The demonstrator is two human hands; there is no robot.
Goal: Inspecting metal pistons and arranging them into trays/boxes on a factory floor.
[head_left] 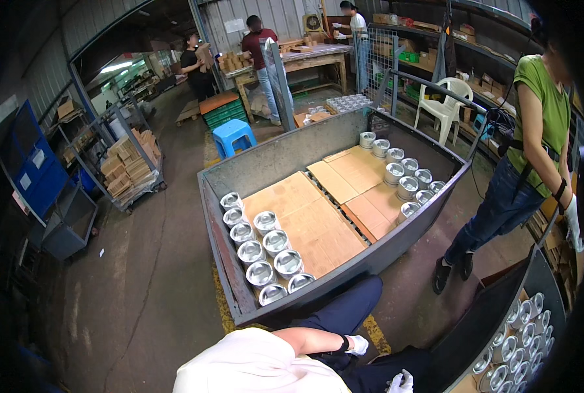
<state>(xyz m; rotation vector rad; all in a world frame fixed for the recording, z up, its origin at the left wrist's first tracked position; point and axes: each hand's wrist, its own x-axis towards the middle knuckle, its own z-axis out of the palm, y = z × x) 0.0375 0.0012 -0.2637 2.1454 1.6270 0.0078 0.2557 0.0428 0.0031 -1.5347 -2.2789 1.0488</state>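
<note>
My left hand point(357, 345), in a white glove below a black wristband, is beside my dark trousers; its fingers are too hidden to read. Lower down, my right hand point(400, 381), also gloved in white, is partly cut off by the frame edge. Its fingers are apart, with nothing visible in them. Ahead of me stands a grey metal bin point(292, 141) lined with cardboard sheets point(315, 229). Silver, piston-like metal cylinders point(276, 242) stand in rows along its left side. More such cylinders point(406, 187) line its right side.
Another grey bin point(465, 340) holds many silver cylinders point(518, 340) at lower right. A person in a green top point(541, 111) stands beside it. Farther back are a blue stool point(233, 136), a white chair point(444, 105), a workbench point(292, 62), more people and a loaded cart point(131, 164).
</note>
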